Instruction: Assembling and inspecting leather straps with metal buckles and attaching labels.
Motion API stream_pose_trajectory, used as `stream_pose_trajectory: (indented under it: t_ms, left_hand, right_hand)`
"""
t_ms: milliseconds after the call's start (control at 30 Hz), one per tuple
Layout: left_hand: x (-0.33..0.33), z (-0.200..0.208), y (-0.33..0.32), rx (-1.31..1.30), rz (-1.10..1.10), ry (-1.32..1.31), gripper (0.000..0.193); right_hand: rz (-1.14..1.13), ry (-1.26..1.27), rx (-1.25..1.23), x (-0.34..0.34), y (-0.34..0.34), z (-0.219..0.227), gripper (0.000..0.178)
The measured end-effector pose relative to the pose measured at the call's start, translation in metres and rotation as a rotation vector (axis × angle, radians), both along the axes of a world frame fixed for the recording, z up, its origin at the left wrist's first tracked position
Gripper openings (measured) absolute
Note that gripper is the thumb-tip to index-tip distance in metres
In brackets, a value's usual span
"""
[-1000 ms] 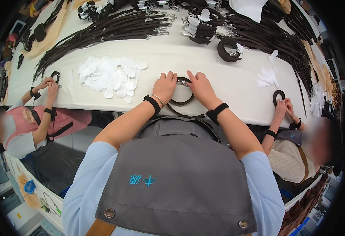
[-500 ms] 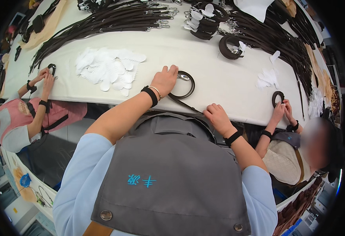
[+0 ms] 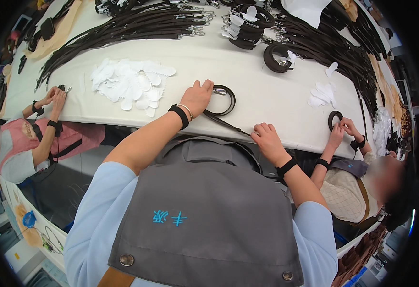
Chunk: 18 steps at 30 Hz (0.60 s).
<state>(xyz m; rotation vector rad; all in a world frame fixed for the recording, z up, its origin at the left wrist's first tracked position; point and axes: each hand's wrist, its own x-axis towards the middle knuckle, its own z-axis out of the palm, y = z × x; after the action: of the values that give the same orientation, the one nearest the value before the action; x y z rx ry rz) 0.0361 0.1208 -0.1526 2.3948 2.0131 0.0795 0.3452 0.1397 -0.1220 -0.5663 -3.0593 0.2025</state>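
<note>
Left hand [image 3: 197, 97] pins a dark leather belt [image 3: 221, 107] to the white table [image 3: 248, 81]: palm down, fingers curled over the left side of the coiled loop near its metal buckle [image 3: 220, 91]. Right hand [image 3: 267, 138] pinches the belt's straight tail at the table's near edge, fingers closed on the strap. So both hands grip the same belt, loop end and tail end, strap running diagonally between them.

Versus 0.5 s ago: little change. Left hand in the same spot on the loop; right hand still at the edge, tail now more clearly under its fingertips. At 1.0 s ago both hands sat together on the coil, so the right has pulled back and down since.

Pose: left forearm reaches up and forward across the edge, black wristband plus thin bracelet at the wrist. Right forearm short, wrist bent, black band on it.

Around it: pile of white paper pieces [image 3: 128, 83] left of the loop, smaller white pile [image 3: 322, 93] to the right. Bundles of dark straps [image 3: 137, 26] along the far side. Co-workers each side, both hands on small coiled belts at the table edge.
</note>
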Motion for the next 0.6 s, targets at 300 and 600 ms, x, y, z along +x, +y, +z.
stream_pose_trajectory:
  t_ms: [300,600]
  left_hand:
    - [-0.003,-0.001,-0.002,0.018,-0.019,-0.021,0.052]
    - [-0.001,-0.001,0.003,0.039,-0.095,0.002,0.054]
  right_hand:
    - [-0.457,0.019,-0.003,-0.036,0.032,-0.006,0.011]
    - [-0.632,0.562,-0.442,-0.094,0.074,-0.044,0.02]
